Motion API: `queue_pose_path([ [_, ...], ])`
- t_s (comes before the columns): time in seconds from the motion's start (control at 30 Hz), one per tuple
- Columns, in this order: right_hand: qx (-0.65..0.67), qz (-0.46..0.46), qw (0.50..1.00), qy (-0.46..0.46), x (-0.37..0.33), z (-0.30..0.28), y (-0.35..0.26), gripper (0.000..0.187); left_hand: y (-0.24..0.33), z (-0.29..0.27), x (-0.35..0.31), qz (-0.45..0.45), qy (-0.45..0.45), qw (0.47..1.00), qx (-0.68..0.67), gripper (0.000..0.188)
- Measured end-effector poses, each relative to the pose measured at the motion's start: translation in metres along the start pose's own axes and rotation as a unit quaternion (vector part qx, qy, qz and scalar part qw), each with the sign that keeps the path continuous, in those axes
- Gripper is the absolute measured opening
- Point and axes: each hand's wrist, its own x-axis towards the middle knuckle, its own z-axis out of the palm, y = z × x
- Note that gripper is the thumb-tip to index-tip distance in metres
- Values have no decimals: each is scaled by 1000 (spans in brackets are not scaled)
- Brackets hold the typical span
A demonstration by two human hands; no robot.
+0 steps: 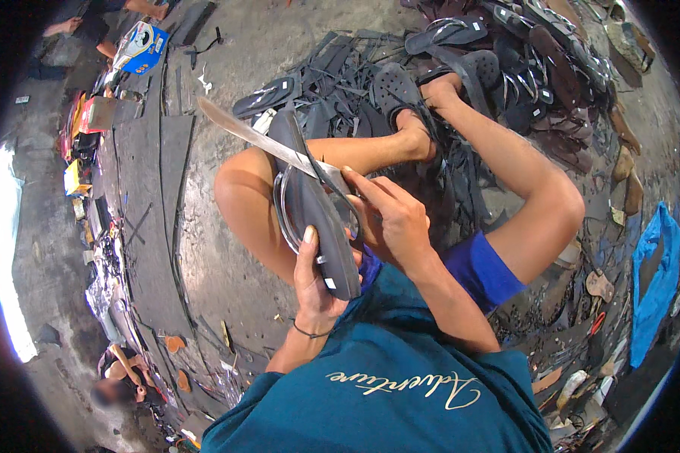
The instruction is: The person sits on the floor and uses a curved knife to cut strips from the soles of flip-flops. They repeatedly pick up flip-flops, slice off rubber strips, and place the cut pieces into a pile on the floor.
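Observation:
My left hand (315, 275) grips a dark flip-flop (321, 226) by its heel end, thumb pressed on the footbed. The sandal is held up before my lap, toe end pointing away from me. In my right hand (400, 220) is a long knife (238, 127) with a curved blade, my index finger stretched along it. The blade lies across the front part of the flip-flop, its tip sticking out to the far left. A thin dark strip (326, 175) along the sandal's right edge passes over the blade. The knife's handle is hidden by my fingers.
Dark offcuts (340, 83) and a big heap of flip-flops (536, 75) lie beyond my feet. Dark sheet material (147, 196) covers the floor at left, near a blue box (141, 47). Blue cloth (655, 279) and scraps lie at right. Other people are at the left.

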Motion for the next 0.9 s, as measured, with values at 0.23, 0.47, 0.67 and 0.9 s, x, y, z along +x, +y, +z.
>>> queue_pose_path([
  [0.23, 38, -2, 999, -5, 56, 14, -4, 30, -6, -14, -6, 4, 21, 996, 85, 53],
  [0.47, 185, 104, 977, 5, 91, 16, 31, 34, -11, -52, -21, 65, 11, 975, 214, 43],
  [0.67, 243, 185, 945, -117, 25, -42, -14, 33, 43, -50, 20, 78, -257, 813, 517, 67],
  [0.9, 81, -6, 996, 30, -33, -77, -8, 32, 104, 23, 11, 107, -155, 918, 349, 34],
])
